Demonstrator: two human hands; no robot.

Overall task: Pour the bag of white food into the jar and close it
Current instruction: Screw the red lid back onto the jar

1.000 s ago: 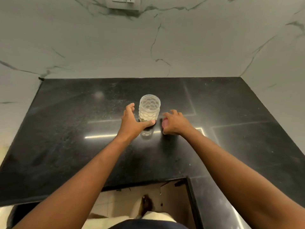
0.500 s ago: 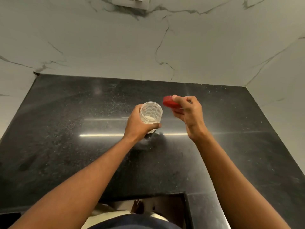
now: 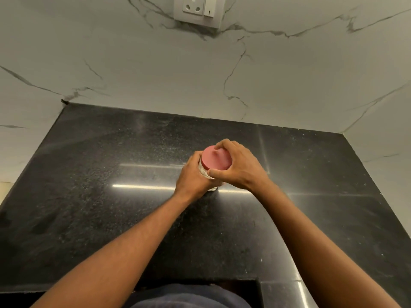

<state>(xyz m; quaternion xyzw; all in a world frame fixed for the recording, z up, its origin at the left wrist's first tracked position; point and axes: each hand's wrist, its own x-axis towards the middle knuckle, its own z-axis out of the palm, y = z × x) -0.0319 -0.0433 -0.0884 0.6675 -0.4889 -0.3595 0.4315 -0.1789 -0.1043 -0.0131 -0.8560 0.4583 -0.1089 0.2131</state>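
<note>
A clear patterned jar (image 3: 204, 172) stands on the black stone counter (image 3: 111, 196), mostly hidden by my hands. A red round lid (image 3: 214, 161) sits on top of the jar's mouth. My left hand (image 3: 192, 177) wraps around the jar's side from the left. My right hand (image 3: 239, 166) grips the lid from the right, thumb on its near edge and fingers curled over its far edge. White food inside the jar is barely visible. No bag is in view.
A marble wall (image 3: 155, 74) rises behind and to the right of the counter, with a white socket and switch plate (image 3: 198, 10) at the top. The counter's near edge has a cut-out in front of my body.
My right hand picked up the red lid from the counter, carried it over and set it on the jar. My left hand closed around the jar and stayed there.
</note>
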